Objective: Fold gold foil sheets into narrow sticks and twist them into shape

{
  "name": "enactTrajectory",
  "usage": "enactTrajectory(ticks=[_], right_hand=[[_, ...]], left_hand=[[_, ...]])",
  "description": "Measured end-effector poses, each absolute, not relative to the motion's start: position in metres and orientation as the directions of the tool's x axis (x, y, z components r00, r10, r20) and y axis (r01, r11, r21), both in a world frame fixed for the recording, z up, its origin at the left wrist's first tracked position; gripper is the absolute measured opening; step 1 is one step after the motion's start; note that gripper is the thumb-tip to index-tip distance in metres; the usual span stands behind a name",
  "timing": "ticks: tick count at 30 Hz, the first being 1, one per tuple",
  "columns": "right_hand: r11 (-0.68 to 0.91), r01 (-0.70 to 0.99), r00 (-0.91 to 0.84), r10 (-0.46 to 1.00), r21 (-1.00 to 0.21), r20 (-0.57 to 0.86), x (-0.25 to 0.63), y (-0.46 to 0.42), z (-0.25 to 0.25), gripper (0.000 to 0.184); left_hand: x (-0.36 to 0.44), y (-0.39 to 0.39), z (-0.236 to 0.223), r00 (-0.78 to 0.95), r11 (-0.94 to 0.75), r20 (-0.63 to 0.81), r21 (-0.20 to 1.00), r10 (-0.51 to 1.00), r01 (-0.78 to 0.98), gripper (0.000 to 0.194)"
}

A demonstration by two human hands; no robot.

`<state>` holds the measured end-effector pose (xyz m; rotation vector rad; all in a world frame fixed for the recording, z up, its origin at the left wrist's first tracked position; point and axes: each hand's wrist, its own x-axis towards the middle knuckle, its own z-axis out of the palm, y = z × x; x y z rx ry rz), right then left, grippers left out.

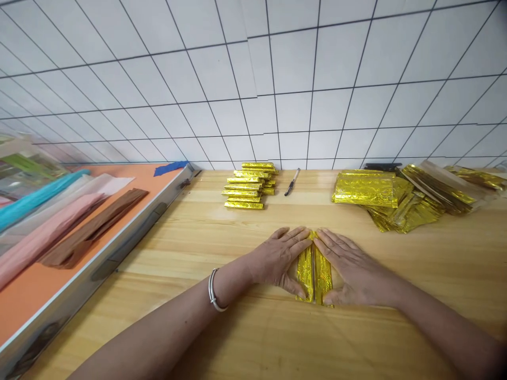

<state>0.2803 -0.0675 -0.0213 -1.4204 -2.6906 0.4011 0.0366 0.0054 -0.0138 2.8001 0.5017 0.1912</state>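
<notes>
A shiny gold foil sheet (321, 272) lies on the wooden table in front of me, its two long sides folded in to a seam down the middle. My left hand (283, 258) presses on its left side with fingers stretched out and thumb near the lower edge. On the right side rests my right hand (348, 266), also flat, with its fingertips at the top of the sheet and its thumb at the bottom corner. The fingertips of both hands nearly meet at the top end. Parts of the sheet's outer edges are hidden under the hands.
Several narrow folded gold strips (247, 187) are stacked near the tiled wall (289, 116). A pen (292, 182) lies beside them. Loose gold foil pieces (404, 203) are heaped at the right. At left, a raised orange surface (130, 174) holds brown paper (95, 227) and other coloured rolls.
</notes>
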Motion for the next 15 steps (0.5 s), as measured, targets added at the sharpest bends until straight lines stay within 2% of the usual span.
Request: enactTrajectory(ticks=[15], right_hand=[[0.540, 0.802, -0.573, 0.816, -0.255, -0.073, 0.2801, -0.0657, -0.0219, 0.108]], left_hand=[[0.0323, 0.0039, -0.0183, 0.922, -0.897, 0.089, 0.286, 0.376, 0.337, 0.110]])
